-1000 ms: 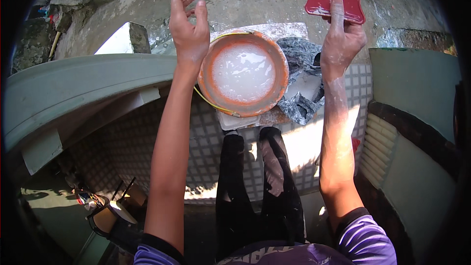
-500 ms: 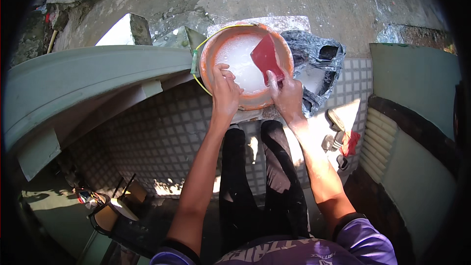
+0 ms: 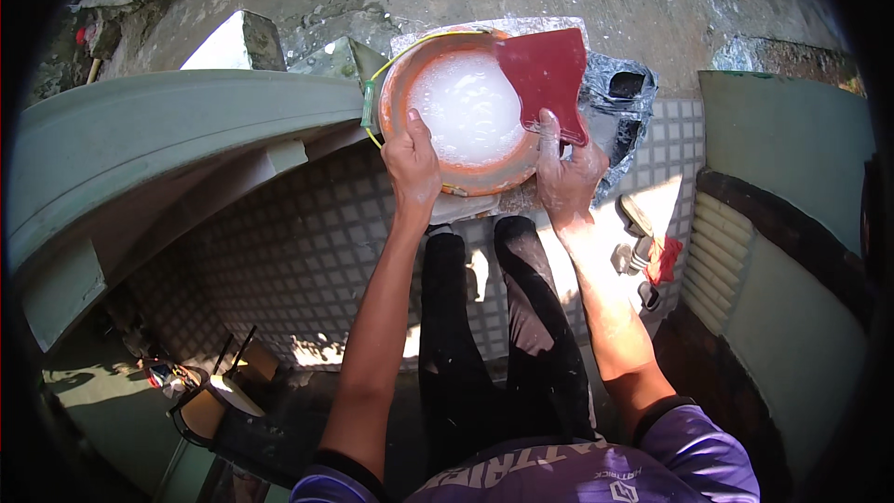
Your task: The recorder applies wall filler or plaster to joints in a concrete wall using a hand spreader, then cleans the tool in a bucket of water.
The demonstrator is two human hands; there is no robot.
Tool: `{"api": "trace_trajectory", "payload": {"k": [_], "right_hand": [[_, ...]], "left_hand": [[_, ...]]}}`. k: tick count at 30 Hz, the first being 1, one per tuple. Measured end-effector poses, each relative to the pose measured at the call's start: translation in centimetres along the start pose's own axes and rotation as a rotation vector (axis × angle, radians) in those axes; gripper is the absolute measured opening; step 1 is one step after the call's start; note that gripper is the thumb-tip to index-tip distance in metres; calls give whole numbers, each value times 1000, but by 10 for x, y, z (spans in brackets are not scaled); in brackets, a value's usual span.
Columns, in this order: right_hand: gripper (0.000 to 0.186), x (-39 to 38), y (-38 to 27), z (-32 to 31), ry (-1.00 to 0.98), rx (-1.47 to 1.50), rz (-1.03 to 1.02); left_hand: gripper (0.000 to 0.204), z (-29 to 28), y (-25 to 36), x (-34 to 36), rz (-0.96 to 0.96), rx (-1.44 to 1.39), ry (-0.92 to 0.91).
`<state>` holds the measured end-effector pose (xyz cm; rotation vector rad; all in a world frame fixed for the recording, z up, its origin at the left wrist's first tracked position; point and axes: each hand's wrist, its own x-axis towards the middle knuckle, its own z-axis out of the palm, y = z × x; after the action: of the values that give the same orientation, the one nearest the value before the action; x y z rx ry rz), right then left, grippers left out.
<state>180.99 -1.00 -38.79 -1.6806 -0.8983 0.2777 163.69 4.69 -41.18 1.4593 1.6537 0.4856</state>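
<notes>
An orange bucket (image 3: 475,182) holds white, foamy-looking liquid (image 3: 466,107), and its inner wall is smeared pale. My left hand (image 3: 412,165) grips the near-left rim, thumb over the edge, the other fingers mostly hidden outside. In my right hand (image 3: 570,175) is a flat red scraper (image 3: 543,74), wide at the far end and narrower toward my grip. My thumb presses on its face while the fingers are largely hidden behind. The scraper overlaps the bucket's right rim, above the liquid. White residue coats my right hand and wrist. A yellow wire handle (image 3: 385,70) with a green grip rests along the bucket's left side.
Right of the bucket lies a crumpled dark plastic bag (image 3: 626,121). A pale green ledge (image 3: 186,121) runs along the left, and a green wall (image 3: 792,130) stands at right. Footwear (image 3: 638,256) and a red cloth (image 3: 663,259) lie on the tiles.
The red scraper has come up from inside the bucket and moved right, over the rim. My left hand has gone from over the bucket's inside to its near-left rim.
</notes>
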Motion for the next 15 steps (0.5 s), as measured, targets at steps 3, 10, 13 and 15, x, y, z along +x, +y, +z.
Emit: {"api": "trace_trajectory", "payload": {"k": [3, 10, 13, 15], "right_hand": [[22, 4, -5, -6, -335, -327, 131], [24, 9, -7, -5, -148, -48, 89], [23, 6, -6, -4, -653, -476, 168], [23, 6, -7, -7, -367, -292, 268]], "left_hand": [[37, 11, 8, 4, 446, -335, 250], [37, 5, 21, 16, 6, 158, -405], [32, 8, 13, 7, 259, 152, -6], [28, 4, 8, 9, 180, -39, -73]]}}
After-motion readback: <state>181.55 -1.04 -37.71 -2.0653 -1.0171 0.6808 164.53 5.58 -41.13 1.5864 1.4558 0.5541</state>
